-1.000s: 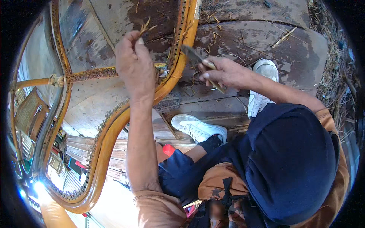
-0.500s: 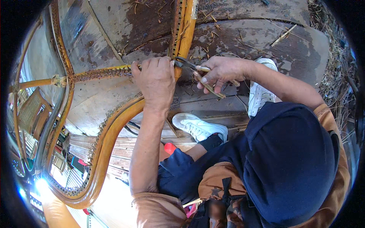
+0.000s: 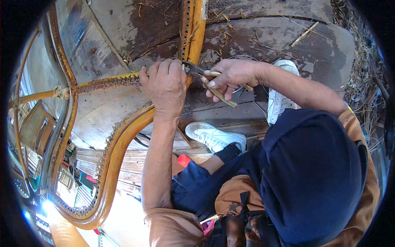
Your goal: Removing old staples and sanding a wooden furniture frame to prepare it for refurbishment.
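Observation:
A varnished orange-brown wooden chair frame (image 3: 119,150) with rows of small holes and frayed cane stubs along its edges lies in front of me. My left hand (image 3: 166,88) is closed over the junction of its rails, fingers curled round the wood. From the right, my right hand (image 3: 232,78) grips a pair of pincers (image 3: 222,96) with worn tan handles spread apart. Their dark metal jaws reach the rail right beside my left fingers. What the jaws touch there is too small to make out.
Stained wooden boards (image 3: 267,39) with scattered cane scraps lie under the frame. White shoes (image 3: 216,136) stand close below the pincers. Dry fibres (image 3: 362,78) are heaped at the far right. Another woven cane piece (image 3: 36,125) shows at the left.
My right hand and the pincers have shifted slightly left and up. The frame and my left hand appear a little farther left too; both grips stay the same.

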A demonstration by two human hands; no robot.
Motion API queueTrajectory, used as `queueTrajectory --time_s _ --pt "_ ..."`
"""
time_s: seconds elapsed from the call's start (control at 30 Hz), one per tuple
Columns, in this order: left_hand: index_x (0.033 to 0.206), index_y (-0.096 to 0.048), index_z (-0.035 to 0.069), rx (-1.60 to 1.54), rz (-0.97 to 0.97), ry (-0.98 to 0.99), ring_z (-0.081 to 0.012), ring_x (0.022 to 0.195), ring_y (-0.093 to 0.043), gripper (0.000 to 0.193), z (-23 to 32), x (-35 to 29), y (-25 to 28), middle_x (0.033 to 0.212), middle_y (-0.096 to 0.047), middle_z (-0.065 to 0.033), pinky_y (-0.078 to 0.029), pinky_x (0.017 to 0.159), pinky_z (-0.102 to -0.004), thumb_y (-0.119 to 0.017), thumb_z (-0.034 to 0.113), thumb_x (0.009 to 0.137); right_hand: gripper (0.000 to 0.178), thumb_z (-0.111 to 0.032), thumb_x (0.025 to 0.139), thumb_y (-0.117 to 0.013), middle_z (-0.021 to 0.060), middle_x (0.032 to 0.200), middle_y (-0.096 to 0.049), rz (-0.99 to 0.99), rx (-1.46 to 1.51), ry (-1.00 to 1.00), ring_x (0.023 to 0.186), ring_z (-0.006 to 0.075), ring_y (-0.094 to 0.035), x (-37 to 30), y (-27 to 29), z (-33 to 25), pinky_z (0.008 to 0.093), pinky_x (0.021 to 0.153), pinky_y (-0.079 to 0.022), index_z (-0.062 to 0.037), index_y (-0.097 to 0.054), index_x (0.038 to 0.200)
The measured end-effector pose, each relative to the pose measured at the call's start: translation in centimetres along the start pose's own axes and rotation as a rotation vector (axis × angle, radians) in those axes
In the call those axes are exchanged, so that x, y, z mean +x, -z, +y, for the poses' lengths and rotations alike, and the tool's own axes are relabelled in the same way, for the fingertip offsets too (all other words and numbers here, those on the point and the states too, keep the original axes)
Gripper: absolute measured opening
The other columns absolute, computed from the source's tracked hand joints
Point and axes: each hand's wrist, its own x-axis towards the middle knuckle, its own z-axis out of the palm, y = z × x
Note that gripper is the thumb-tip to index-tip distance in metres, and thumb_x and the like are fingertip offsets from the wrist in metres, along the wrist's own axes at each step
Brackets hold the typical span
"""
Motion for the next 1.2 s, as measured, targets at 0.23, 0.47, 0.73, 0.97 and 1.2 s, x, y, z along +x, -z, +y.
queueTrajectory --time_s 0.23,0.47,0.73,0.97,1.2 --pt "0.090 -0.065 0.014 -0.006 0.046 -0.024 -0.0214 0.088 -0.060 0.014 -0.3 -0.1 -0.4 0.092 -0.067 -0.0003 -0.041 0.087 -0.0416 -0.072 0.018 0.078 0.021 -0.023 0.095 -0.059 0.0034 0.077 -0.064 0.124 -0.174 0.014 0.065 0.0117 -0.066 0.4 -1.1 0.2 0.0253 0.055 -0.051 -0.0028 -0.059 0.090" --pt "0.090 -0.065 0.014 -0.008 0.096 -0.055 -0.0212 0.088 -0.061 0.015 -0.5 -0.3 -0.8 0.093 -0.067 -0.0011 -0.041 0.085 -0.0417 -0.072 0.017 0.077 0.022 -0.021 0.096 -0.058 0.0026 0.071 -0.062 0.198 -0.465 0.173 0.061 0.0116 -0.063 1.0 -0.7 0.9 0.0285 0.056 -0.050 -0.0002 -0.057 0.090" --pt "0.092 -0.066 0.014 0.006 0.089 -0.062 -0.0204 0.091 -0.061 0.017 -0.7 -0.8 -0.8 0.095 -0.067 -0.0004 -0.041 0.089 -0.0433 -0.073 0.018 0.078 0.023 -0.023 0.097 -0.057 0.0061 0.070 -0.063 0.342 -0.653 0.233 0.060 0.0150 -0.064 1.0 -1.5 1.6 0.0327 0.058 -0.051 0.0001 -0.057 0.095" --pt "0.094 -0.065 0.014 -0.038 0.081 -0.063 -0.0206 0.096 -0.060 0.018 -1.0 -1.5 -0.6 0.097 -0.067 -0.0007 -0.040 0.093 -0.0450 -0.073 0.017 0.078 0.027 -0.028 0.096 -0.059 0.0172 0.074 -0.064 0.492 -0.922 0.339 0.069 0.0321 -0.066 1.2 -1.6 2.6 0.0427 0.062 -0.050 -0.0013 -0.056 0.101" --pt "0.096 -0.063 0.013 -0.124 0.077 -0.092 -0.0208 0.095 -0.059 0.018 -1.3 -1.6 1.4 0.098 -0.064 -0.0006 -0.037 0.094 -0.0448 -0.070 0.014 0.079 0.022 -0.025 0.093 -0.060 0.0193 0.076 -0.060 0.571 -1.088 0.644 0.075 0.0407 -0.062 1.2 -1.1 3.5 0.0480 0.063 -0.048 -0.0040 -0.056 0.099"
